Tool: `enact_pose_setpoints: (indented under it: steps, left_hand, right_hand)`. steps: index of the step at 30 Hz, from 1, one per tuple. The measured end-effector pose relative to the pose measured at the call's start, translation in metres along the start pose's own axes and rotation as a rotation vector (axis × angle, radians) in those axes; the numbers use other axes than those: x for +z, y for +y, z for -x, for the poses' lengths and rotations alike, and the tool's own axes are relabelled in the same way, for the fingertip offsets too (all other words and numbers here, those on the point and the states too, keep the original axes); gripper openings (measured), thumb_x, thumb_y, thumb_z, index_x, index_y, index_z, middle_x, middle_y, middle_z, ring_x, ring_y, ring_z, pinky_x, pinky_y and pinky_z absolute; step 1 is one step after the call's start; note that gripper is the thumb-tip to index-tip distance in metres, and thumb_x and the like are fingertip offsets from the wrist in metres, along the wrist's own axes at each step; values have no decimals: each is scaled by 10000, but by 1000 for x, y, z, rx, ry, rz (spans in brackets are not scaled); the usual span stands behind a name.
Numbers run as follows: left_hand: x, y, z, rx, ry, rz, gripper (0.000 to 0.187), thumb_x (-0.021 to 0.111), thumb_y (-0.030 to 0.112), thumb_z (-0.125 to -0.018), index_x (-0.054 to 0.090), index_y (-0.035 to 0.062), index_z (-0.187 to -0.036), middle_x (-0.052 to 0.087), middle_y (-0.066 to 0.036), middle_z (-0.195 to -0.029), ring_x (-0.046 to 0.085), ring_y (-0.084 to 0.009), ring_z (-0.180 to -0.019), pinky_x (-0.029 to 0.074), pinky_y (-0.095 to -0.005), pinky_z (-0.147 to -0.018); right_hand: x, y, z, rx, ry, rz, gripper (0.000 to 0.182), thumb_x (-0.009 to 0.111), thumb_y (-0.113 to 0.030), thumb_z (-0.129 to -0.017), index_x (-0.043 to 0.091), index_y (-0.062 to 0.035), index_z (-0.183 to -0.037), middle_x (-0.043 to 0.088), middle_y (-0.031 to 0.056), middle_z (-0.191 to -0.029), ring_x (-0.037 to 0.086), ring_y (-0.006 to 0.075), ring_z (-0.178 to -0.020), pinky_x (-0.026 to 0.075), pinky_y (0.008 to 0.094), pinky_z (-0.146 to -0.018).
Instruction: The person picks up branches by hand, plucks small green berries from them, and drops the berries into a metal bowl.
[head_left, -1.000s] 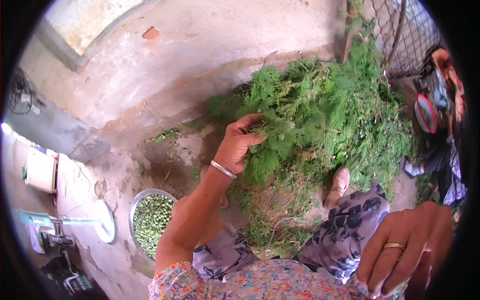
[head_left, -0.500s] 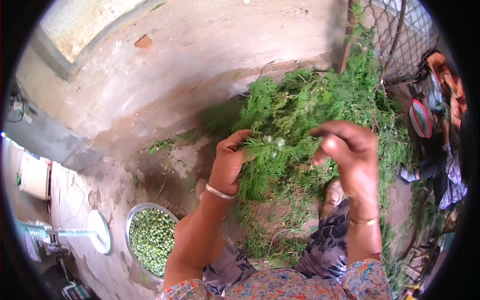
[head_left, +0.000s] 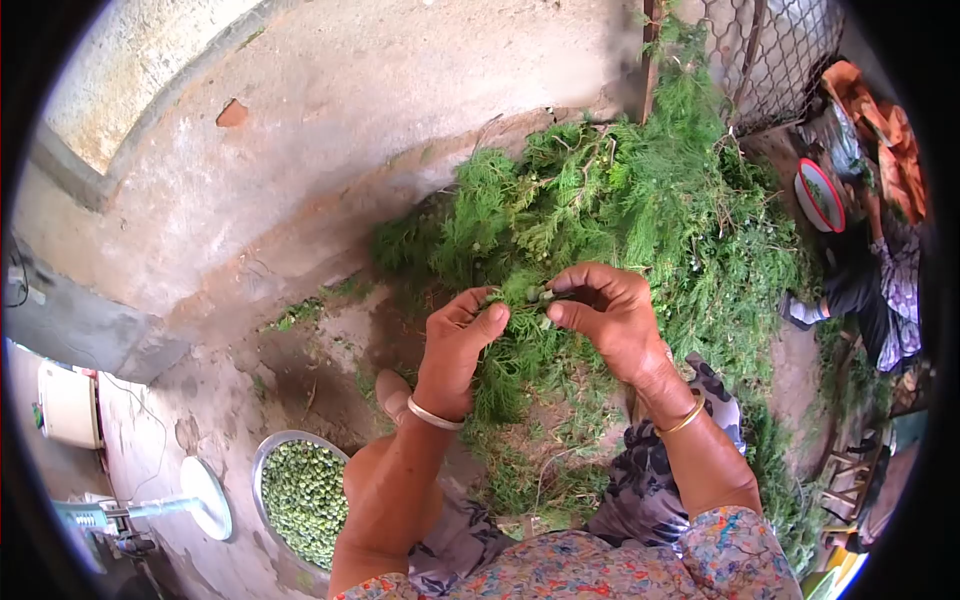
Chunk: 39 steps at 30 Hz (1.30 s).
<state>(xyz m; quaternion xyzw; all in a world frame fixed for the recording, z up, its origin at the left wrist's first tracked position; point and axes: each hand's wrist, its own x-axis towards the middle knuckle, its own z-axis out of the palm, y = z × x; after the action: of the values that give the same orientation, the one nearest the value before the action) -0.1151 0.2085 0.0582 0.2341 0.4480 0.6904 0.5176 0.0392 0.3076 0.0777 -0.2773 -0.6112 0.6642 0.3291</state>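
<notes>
In the head view, my left hand (head_left: pixel 455 345) pinches a green cypress sprig (head_left: pixel 497 385) with feathery foliage that hangs below the fingers. My right hand (head_left: pixel 615 325) is at the sprig's other side, thumb and forefinger closed round a small pale green cone (head_left: pixel 546 295) among the leaves. Whether the cone is still attached cannot be made out. Behind both hands lies a large heap of cut cypress branches (head_left: pixel 600 215). A metal basin (head_left: pixel 262 465) to my lower left holds many small green cones (head_left: pixel 310 505).
A plastered wall (head_left: pixel 330 130) runs behind the heap, meeting wire mesh (head_left: pixel 765 65) at upper right. At far right another person's leg (head_left: pixel 850 300) shows near a red-rimmed bowl (head_left: pixel 840 215). A pale fan (head_left: pixel 208 498) stands left of the basin.
My right hand has moved left and down to the sprig, and its fingers have closed on a cone there. My left hand keeps hold of the sprig. The view has shifted slightly.
</notes>
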Motion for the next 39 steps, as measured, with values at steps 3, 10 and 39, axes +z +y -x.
enact_pose_setpoints:
  steps: [3, 10, 39]
  left_hand:
    - [3, 2, 1, -246, -14, 154, 300, 668, 82, -803, 562, -44, -1054, 629, -49, -869, 586, -89, -743, 486, -230, -666]
    - [0, -6, 3, -140, 22, -41, 185, 624, -29, -757, 608, -43, -941, 647, -64, -826, 617, -119, -702, 509, -246, -632]
    - [11, -3, 11, 488, -96, -749, 197, 604, -116, -690, 601, -7, -854, 640, -60, -844, 597, -115, -788, 465, -232, -695]
  right_hand:
    - [1, 4, 2, -63, 5, 96, 193, 671, 20, -768, 608, 34, -950, 636, 38, -806, 568, 60, -712, 487, 211, -640]
    - [-2, 8, 3, -16, 81, 98, 190, 629, 18, -795, 589, 51, -977, 630, 58, -788, 585, 93, -706, 498, 227, -653]
    - [-19, 4, 8, 342, -83, -162, 160, 667, -91, -786, 607, 29, -874, 604, 48, -718, 504, 67, -587, 384, 205, -456]
